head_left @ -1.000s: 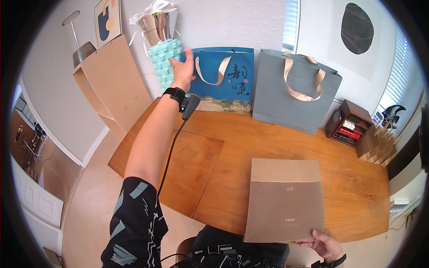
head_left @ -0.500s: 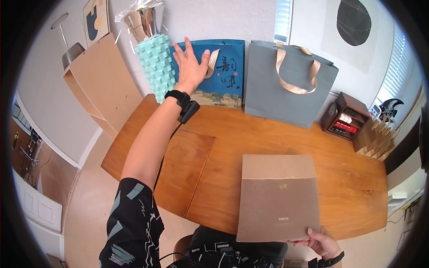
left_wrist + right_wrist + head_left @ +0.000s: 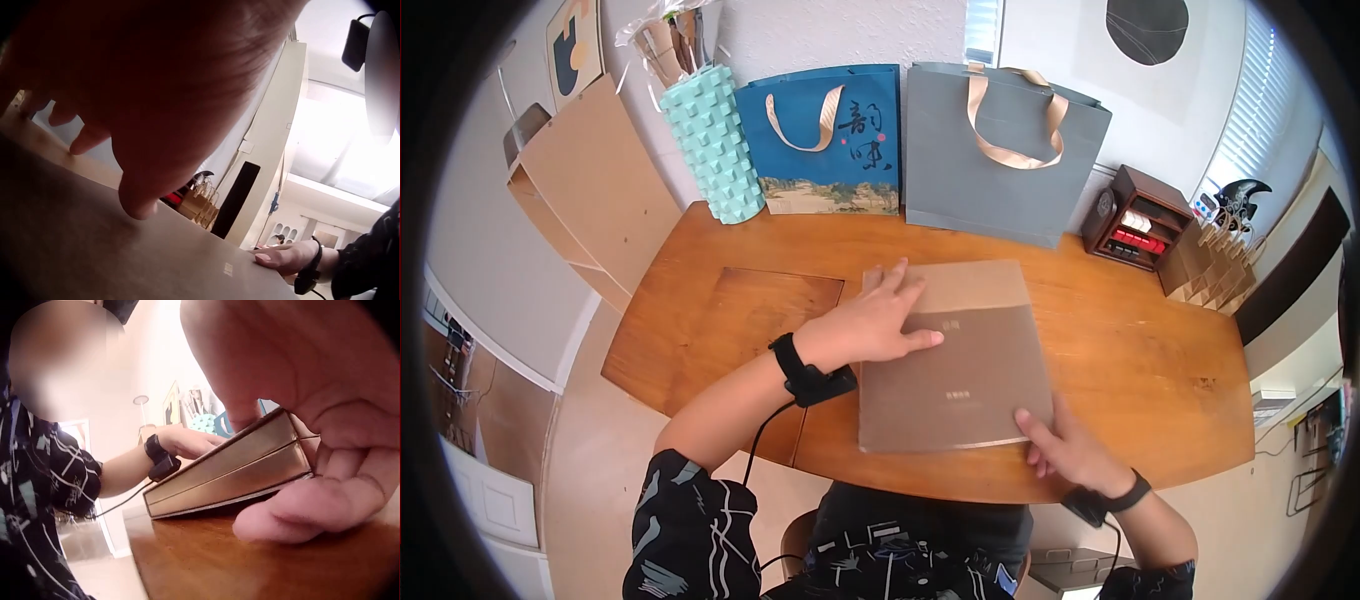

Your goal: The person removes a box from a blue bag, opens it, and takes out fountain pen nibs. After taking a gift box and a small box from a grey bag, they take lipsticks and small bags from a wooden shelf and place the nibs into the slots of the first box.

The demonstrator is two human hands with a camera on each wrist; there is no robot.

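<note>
A flat brown box (image 3: 960, 370) with a lighter band at its far end lies near the front of the wooden table. My left hand (image 3: 875, 318) rests on its upper left part, fingers spread, thumb on the lid. At the near right corner my right hand (image 3: 1065, 445) grips the box, thumb on top and fingers around the side and below. In the right wrist view the box (image 3: 225, 469) shows its gold side with a seam, its edge by the right hand (image 3: 312, 425) raised off the table. The left wrist view shows the left thumb touching the lid (image 3: 187, 250).
Along the wall stand a mint textured vase (image 3: 712, 145), a blue paper bag (image 3: 820, 130) and a grey paper bag (image 3: 1000, 150) with ribbon handles. A small dark wooden cabinet (image 3: 1137, 220) and kraft bags (image 3: 1208, 265) stand at the back right. The table's front edge (image 3: 960, 495) curves below the box.
My left hand has come down from in front of the blue bag onto the box. The right hand keeps hold of the corner. The head view has shifted, and the box appears farther left and up.
</note>
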